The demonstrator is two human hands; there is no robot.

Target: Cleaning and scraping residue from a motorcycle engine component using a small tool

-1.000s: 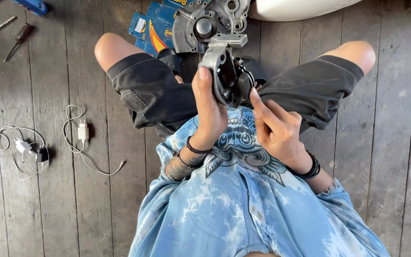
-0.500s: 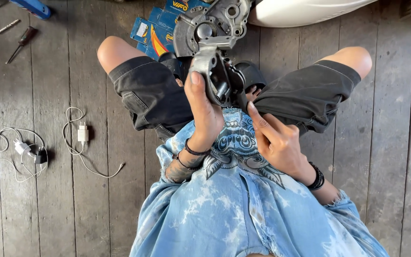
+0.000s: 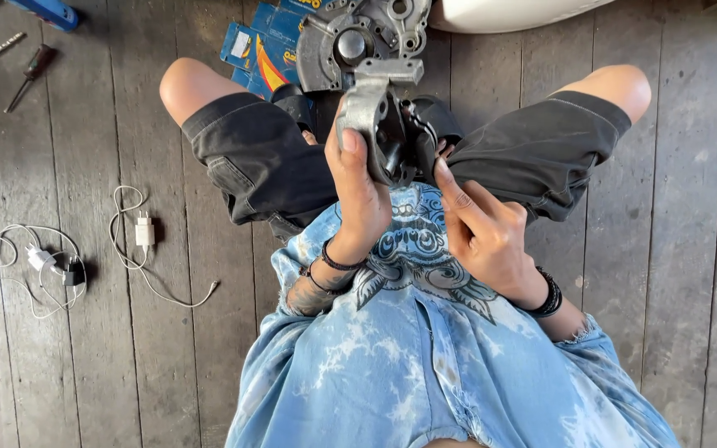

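Note:
I sit on a wooden plank floor with my knees apart. My left hand (image 3: 358, 187) grips a grey cast-metal engine part (image 3: 379, 116) and holds it upright above my lap, thumb up its near side. My right hand (image 3: 481, 228) is at the part's right side, its forefinger and fingertips touching the dark inner face (image 3: 415, 141). Just beyond the part, on the floor, lies a larger grey engine casing (image 3: 350, 37) with round openings.
Blue and orange cardboard packaging (image 3: 259, 50) lies under the casing. A screwdriver (image 3: 31, 70) and a blue tool (image 3: 47, 12) are at the far left. Two white chargers with cables (image 3: 143, 232) (image 3: 39, 261) lie on the left planks. A white rounded object (image 3: 508, 12) sits at the top.
The view has shifted slightly. My left hand has kept hold of the metal part and tilted it a little; my right hand's fingers have moved along the part's right side.

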